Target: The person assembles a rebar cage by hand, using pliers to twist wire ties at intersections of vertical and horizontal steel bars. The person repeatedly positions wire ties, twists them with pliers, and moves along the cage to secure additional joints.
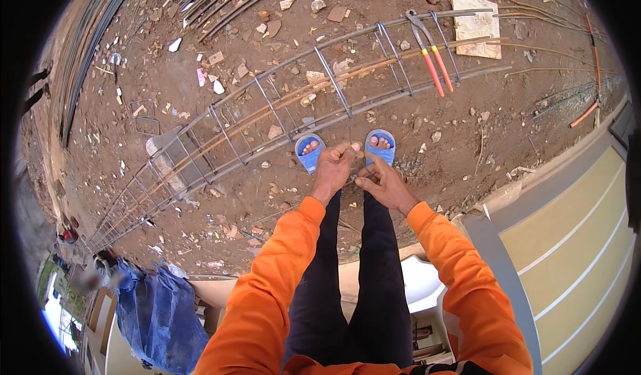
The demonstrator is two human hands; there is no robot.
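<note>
My left hand [334, 169] is closed in a pinch in front of my body, above the ground between my feet. A thin dark wire [351, 129] sticks up from its fingertips. Close beside it, my right hand [387, 185] has its thumb and fingers bent together on the wire strands between the two hands; the exact grip is partly hidden. Just beyond my feet lies a long rebar cage [332, 81] of bars and square stirrups. Red-handled end cutters [431, 58] rest across its right part, apart from my hands.
Loose rebar [100, 48] lies in bundles at the far left. A concrete block [175, 158] sits under the cage, and a pale flat slab [475, 25] is at its right end. Stones and rubble litter the soil. A blue tarp [160, 318] hangs lower left; a tan striped surface [574, 241] is at right.
</note>
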